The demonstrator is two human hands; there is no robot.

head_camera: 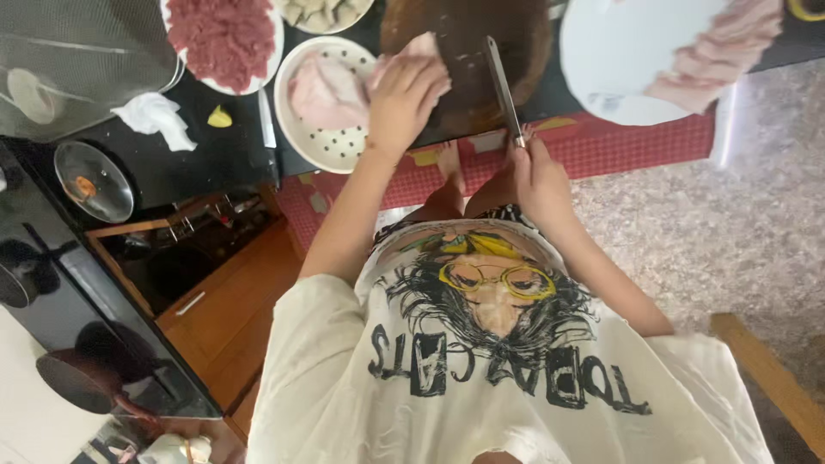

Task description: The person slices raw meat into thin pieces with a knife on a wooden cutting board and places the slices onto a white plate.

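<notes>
- Plate of minced red meat [225, 39], far left on dark surface [215, 159].
- Dotted bowl [331, 103] w/ pale raw meat, beside board.
- Left hand [406, 94] flat, pressing pale meat slab [418, 47] on wooden cutting board [468, 60].
- Right hand [537, 172] clenched on cleaver [501, 86]; blade close to left fingers. Risk: wet meat slips, cut likely.

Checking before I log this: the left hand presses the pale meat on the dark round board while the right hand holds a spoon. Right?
Not quite. In the head view the right hand holds a knife, not a spoon. The left hand does press the pale meat on the dark round board.
</notes>
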